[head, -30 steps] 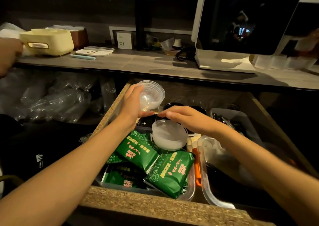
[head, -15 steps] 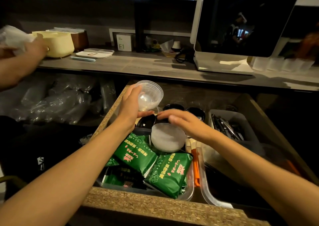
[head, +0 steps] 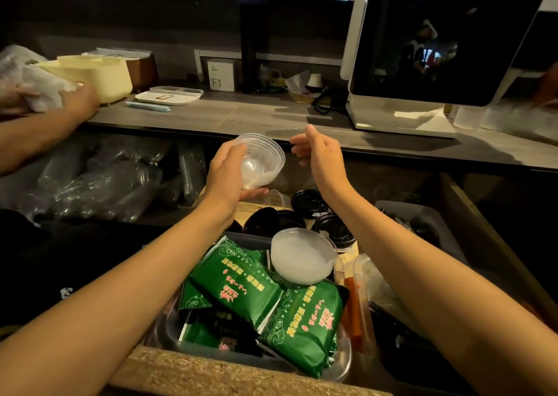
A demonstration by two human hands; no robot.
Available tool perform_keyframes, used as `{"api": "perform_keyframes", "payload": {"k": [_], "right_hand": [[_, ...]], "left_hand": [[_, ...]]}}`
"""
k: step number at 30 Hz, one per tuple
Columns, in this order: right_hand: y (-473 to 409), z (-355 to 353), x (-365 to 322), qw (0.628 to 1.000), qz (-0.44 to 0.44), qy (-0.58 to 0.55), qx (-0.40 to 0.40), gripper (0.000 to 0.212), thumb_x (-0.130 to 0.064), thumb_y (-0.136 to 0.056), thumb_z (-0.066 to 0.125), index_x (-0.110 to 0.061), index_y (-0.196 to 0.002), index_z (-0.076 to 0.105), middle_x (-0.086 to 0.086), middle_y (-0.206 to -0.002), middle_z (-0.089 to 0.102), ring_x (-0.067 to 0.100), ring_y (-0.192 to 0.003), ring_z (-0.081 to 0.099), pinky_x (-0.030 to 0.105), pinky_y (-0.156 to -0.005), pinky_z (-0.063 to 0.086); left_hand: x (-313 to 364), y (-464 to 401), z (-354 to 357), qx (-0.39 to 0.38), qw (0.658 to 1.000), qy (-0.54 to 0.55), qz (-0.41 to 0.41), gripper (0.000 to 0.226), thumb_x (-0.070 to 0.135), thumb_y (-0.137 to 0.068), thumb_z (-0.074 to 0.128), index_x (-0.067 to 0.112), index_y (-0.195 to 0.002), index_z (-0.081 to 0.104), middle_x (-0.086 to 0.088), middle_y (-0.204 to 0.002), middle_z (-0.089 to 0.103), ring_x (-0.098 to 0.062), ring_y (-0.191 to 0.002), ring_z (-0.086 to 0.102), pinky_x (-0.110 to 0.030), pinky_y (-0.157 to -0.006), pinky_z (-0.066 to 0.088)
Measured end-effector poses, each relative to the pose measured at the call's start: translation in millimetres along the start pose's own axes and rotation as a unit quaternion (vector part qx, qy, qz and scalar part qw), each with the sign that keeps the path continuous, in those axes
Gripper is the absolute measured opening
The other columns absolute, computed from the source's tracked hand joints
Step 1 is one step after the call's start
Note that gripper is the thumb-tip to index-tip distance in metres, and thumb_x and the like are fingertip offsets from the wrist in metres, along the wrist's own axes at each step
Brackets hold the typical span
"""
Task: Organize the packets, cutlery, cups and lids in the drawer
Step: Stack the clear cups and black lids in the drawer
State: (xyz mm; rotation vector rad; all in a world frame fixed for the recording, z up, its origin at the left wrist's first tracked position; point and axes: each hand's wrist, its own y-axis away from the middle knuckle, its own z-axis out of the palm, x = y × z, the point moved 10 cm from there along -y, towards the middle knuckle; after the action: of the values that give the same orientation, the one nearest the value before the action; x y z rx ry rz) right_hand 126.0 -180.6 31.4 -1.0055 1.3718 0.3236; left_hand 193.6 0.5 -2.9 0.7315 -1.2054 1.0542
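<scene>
My left hand (head: pixel 226 173) grips a stack of clear plastic cups (head: pixel 262 160) above the back of the open drawer (head: pixel 471 214). Just right of the cups, my right hand (head: pixel 314 151) hovers with loosely curled fingers and holds nothing. A clear round lid (head: pixel 302 256) lies on green packets (head: pixel 241 278) in a clear tray at the drawer's front. Black lids (head: pixel 308 203) sit behind it. A grey bin with cutlery (head: pixel 419 229) is at the right, dim.
Another person's hands (head: pixel 77 99) handle a white bag by a cream container (head: pixel 99 74) on the counter at the left. A large screen (head: pixel 437 39) stands at the right on the counter. Bagged clear cups (head: pixel 99 178) lie left of the drawer. Its chipboard front edge (head: pixel 211 371) is near me.
My right hand has let go of the clear lid and risen beside the cups. My left hand lifted the cup stack slightly. The other person's hands moved right along the counter.
</scene>
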Motion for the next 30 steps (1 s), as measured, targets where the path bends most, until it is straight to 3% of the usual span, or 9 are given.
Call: {"api": "perform_keyframes", "payload": {"k": [7,13,16,18,20,23,25,27,30], "right_hand": [[-33,16,53,0.999,0.035,0.028,-0.013,0.045,-0.035,-0.105,0.037,-0.018,-0.082,0.072,0.003,-0.073,0.066,0.014,-0.072,0.060,0.033,-0.068,0.044],[-48,38,85,0.996,0.038,0.079,-0.015,0.038,-0.032,-0.103,0.044,-0.014,-0.084,0.072,-0.001,-0.069,0.065,0.009,-0.067,0.059,0.023,-0.064,0.044],[-57,49,117,0.985,0.094,0.139,-0.034,0.033,-0.030,-0.098,0.053,-0.008,-0.083,0.072,0.006,-0.072,0.069,0.018,-0.068,0.065,0.031,-0.068,0.053],[-56,59,142,0.963,0.135,0.215,-0.093,0.031,-0.035,-0.093,0.060,-0.006,-0.090,0.071,0.010,-0.083,0.072,0.024,-0.077,0.067,0.030,-0.064,0.053],[-50,68,157,0.929,0.142,0.300,-0.166,0.035,-0.040,-0.091,0.064,-0.007,-0.101,0.071,0.007,-0.093,0.070,0.019,-0.085,0.064,0.026,-0.064,0.045],[-42,80,163,0.889,0.111,0.373,-0.239,0.033,-0.034,-0.088,0.069,-0.011,-0.111,0.071,0.003,-0.104,0.069,0.019,-0.096,0.065,0.026,-0.076,0.048],[-40,85,165,0.867,0.077,0.417,-0.263,0.024,-0.026,-0.084,0.072,-0.013,-0.104,0.075,0.004,-0.102,0.072,0.020,-0.095,0.067,0.027,-0.075,0.049],[-43,84,161,0.866,0.048,0.431,-0.248,0.014,-0.023,-0.082,0.071,-0.014,-0.091,0.078,0.004,-0.088,0.072,0.020,-0.083,0.067,0.028,-0.070,0.048],[-53,61,139,0.907,0.027,0.393,-0.147,0.014,-0.013,-0.083,0.066,-0.014,-0.090,0.079,0.003,-0.085,0.073,0.016,-0.077,0.066,0.028,-0.068,0.049]], "left_hand": [[0,-36,-9,-0.043,0.997,-0.053,0.024,0.019,0.029,-0.105,0.043,0.036,-0.102,0.061,0.005,-0.114,0.058,-0.022,-0.106,0.061,-0.039,-0.063,0.063],[-16,-69,-13,-0.057,0.996,-0.060,0.030,0.019,0.028,-0.106,0.043,0.036,-0.104,0.060,0.004,-0.116,0.058,-0.020,-0.104,0.062,-0.040,-0.067,0.063],[-30,-82,-18,-0.049,0.997,-0.049,0.017,0.018,0.028,-0.106,0.043,0.034,-0.110,0.060,0.000,-0.123,0.057,-0.020,-0.103,0.063,-0.042,-0.069,0.063],[-36,-86,-19,-0.051,0.998,-0.044,0.010,0.018,0.028,-0.106,0.043,0.032,-0.112,0.059,0.000,-0.123,0.058,-0.020,-0.103,0.064,-0.042,-0.070,0.063],[-42,-87,-18,-0.056,0.998,-0.034,-0.003,0.018,0.028,-0.106,0.042,0.033,-0.109,0.059,0.001,-0.120,0.058,-0.021,-0.104,0.063,-0.045,-0.072,0.063],[-48,-87,-17,-0.068,0.997,-0.015,-0.020,0.018,0.028,-0.106,0.042,0.031,-0.109,0.060,-0.004,-0.125,0.056,-0.025,-0.110,0.060,-0.047,-0.072,0.063],[-50,-86,-17,-0.072,0.997,-0.012,-0.024,0.019,0.028,-0.106,0.041,0.031,-0.108,0.060,-0.006,-0.128,0.056,-0.027,-0.111,0.061,-0.045,-0.070,0.063],[-50,-86,-18,-0.071,0.997,-0.015,-0.025,0.019,0.029,-0.106,0.042,0.032,-0.107,0.060,-0.008,-0.132,0.055,-0.030,-0.114,0.061,-0.045,-0.067,0.063],[-53,-85,-17,-0.070,0.996,-0.044,-0.032,0.019,0.032,-0.107,0.041,0.029,-0.115,0.058,-0.006,-0.135,0.053,-0.030,-0.116,0.059,-0.045,-0.068,0.063]]}}
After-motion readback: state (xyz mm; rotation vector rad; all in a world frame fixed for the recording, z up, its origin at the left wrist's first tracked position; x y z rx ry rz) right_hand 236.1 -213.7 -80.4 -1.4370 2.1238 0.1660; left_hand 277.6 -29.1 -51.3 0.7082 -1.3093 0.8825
